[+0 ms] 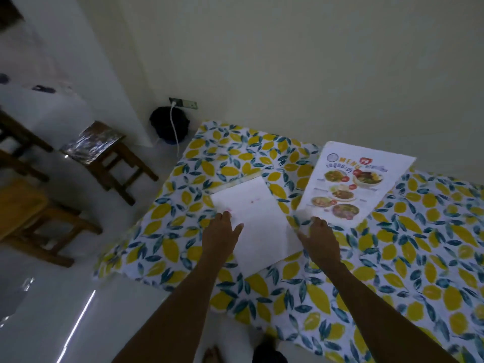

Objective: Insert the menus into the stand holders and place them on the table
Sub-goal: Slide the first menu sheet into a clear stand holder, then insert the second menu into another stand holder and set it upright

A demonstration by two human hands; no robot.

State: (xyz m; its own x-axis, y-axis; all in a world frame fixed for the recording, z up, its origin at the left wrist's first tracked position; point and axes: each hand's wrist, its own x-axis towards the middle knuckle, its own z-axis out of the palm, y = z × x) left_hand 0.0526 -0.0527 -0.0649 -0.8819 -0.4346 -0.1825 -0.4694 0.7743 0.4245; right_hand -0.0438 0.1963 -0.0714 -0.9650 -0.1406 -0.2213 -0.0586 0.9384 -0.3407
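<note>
A white sheet (258, 218), blank side up, lies flat on the lemon-print tablecloth (392, 258) near the table's left edge. A clear holder seems to lie with it, its rim showing at the sheet's far edge, but I cannot tell for sure. My left hand (221, 235) rests on the sheet's left side, fingers spread. My right hand (319, 238) touches its right edge, fingers slightly curled. A printed colour menu (352, 187) with food pictures stands upright at the back right, by the wall.
Wooden stools (104, 155) stand on the white floor left of the table. A dark bin (170, 124) and a wall socket with a white cable (174, 121) are behind the table's far left corner. The wall runs along the table's far side.
</note>
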